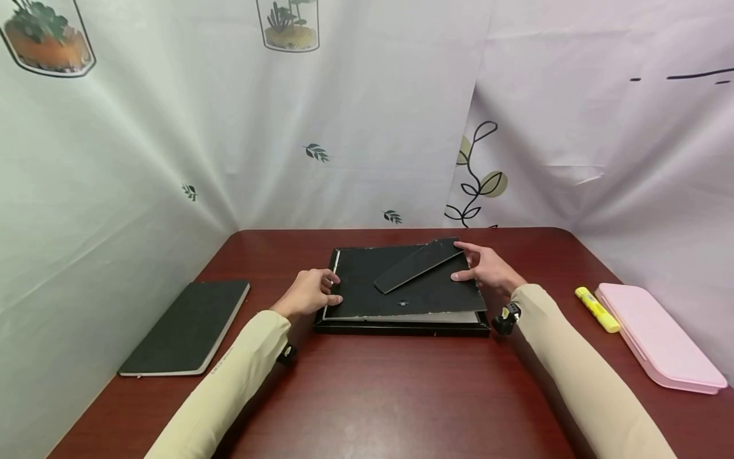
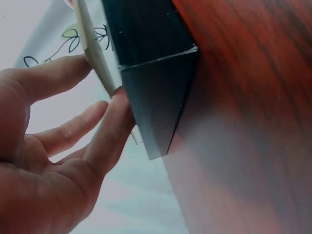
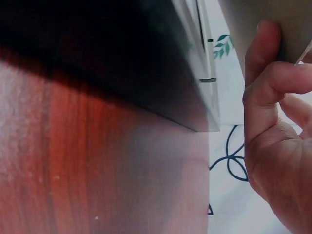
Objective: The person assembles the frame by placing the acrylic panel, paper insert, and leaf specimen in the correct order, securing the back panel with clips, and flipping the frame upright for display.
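At the far left of the dark red desk (image 1: 373, 395) lies a closed black notebook (image 1: 186, 328). Right of it, your left hand (image 1: 306, 293) has thumb and fingers in a light grip on the left edge of a picture frame's backing board (image 1: 361, 274). The board is at the middle of the desk's far half, over the black picture frame (image 1: 401, 329), its near edge and right side tilted up out of the rim.

Expect the board to be light and stiff, likely pressed card, with worn edges that could fray or bend; hold it by opposite sides and lift evenly. The frame may hold a fragile pane, so avoid pressing down.

The board is matt black, with a pale edge and a small metal fitting (image 1: 403, 303) near the front. A slanting black stand leg (image 1: 421, 264) crosses it. Your right hand (image 1: 490, 268) pinches the board's right side, fingertips by the leg's top. Farther right, a yellow highlighter (image 1: 597, 310) lies beside a pink case (image 1: 659, 335).
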Motion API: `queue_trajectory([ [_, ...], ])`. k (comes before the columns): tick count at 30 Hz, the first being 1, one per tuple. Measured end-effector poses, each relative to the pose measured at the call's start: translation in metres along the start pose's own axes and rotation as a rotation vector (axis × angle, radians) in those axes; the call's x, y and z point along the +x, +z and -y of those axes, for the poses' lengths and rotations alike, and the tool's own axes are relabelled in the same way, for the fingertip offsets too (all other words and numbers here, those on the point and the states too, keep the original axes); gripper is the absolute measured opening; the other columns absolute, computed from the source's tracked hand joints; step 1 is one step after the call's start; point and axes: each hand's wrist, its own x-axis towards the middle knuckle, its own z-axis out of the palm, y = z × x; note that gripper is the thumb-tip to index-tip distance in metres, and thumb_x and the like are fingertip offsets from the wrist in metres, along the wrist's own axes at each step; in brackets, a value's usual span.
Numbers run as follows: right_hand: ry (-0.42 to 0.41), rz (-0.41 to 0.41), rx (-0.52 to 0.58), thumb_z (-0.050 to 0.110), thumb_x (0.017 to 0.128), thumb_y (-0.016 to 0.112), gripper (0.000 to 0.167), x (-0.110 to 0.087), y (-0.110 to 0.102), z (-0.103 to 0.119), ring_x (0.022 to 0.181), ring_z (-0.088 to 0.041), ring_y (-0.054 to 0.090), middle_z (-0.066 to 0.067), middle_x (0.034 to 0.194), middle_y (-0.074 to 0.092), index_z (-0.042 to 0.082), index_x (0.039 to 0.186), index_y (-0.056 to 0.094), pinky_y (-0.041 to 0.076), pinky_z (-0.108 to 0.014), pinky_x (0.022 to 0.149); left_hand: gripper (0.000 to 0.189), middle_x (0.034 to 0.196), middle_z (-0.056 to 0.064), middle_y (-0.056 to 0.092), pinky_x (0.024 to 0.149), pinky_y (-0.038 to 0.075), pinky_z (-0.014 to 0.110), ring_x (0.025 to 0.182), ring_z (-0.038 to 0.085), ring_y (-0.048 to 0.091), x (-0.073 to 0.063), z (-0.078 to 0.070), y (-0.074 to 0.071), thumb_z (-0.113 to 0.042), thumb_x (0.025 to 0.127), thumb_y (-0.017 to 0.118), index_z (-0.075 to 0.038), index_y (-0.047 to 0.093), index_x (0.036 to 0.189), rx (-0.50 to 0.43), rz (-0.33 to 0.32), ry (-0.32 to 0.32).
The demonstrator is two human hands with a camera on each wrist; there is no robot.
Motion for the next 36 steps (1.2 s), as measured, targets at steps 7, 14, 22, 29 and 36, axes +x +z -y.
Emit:
queue_trajectory([
  [7,-0.005,-0.002,-0.039,0.013,0.083,0.082,0.093,0.005,0.003,-0.007,0.053,-0.012,0.032,-0.005,0.089,0.039,0.016,0.159,0.029,0.035,-0.028,0.051,0.026,0.096,0.013,0.074,0.087,0.053,0.044,0.094,0.030,0.065,0.001,-0.005,-0.002,-0.018,0.083,0.079,-0.011,0.075,0.108,0.172,-0.051,0.063],
  [14,-0.002,-0.005,-0.093,0.013,0.084,0.081,0.092,0.007,0.006,-0.009,0.052,-0.013,0.036,-0.006,0.086,0.040,0.013,0.160,0.028,0.038,-0.030,0.050,0.047,0.120,0.020,0.066,0.095,0.051,0.050,0.111,0.035,0.061,0.003,0.004,-0.006,-0.021,0.082,0.082,-0.004,0.067,0.123,0.204,0.029,0.000],
  [22,-0.043,-0.055,-0.054,0.016,0.085,0.080,0.090,0.011,0.007,-0.005,0.053,-0.011,0.039,-0.011,0.103,0.044,0.023,0.159,0.030,0.039,-0.028,0.050,0.055,0.123,0.023,0.067,0.098,0.052,0.049,0.115,0.036,0.064,0.001,0.017,-0.008,-0.016,0.085,0.079,0.000,0.059,0.133,0.102,0.067,-0.048],
  [29,-0.038,-0.038,-0.119,0.016,0.085,0.081,0.091,0.012,0.009,0.006,0.053,-0.012,0.036,-0.008,0.092,0.042,0.021,0.160,0.029,0.039,-0.027,0.051,0.054,0.122,0.021,0.066,0.097,0.053,0.049,0.112,0.033,0.063,0.001,0.014,-0.009,-0.014,0.087,0.078,0.001,0.059,0.134,0.137,0.088,-0.041],
  [36,-0.051,-0.043,-0.259,0.019,0.085,0.081,0.090,0.008,0.013,0.006,0.053,-0.012,0.040,-0.003,0.079,0.044,0.014,0.159,0.030,0.043,-0.027,0.053,0.054,0.114,0.018,0.067,0.095,0.053,0.047,0.104,0.029,0.064,0.002,0.012,-0.008,-0.014,0.087,0.077,0.002,0.059,0.134,0.171,0.089,-0.026],
])
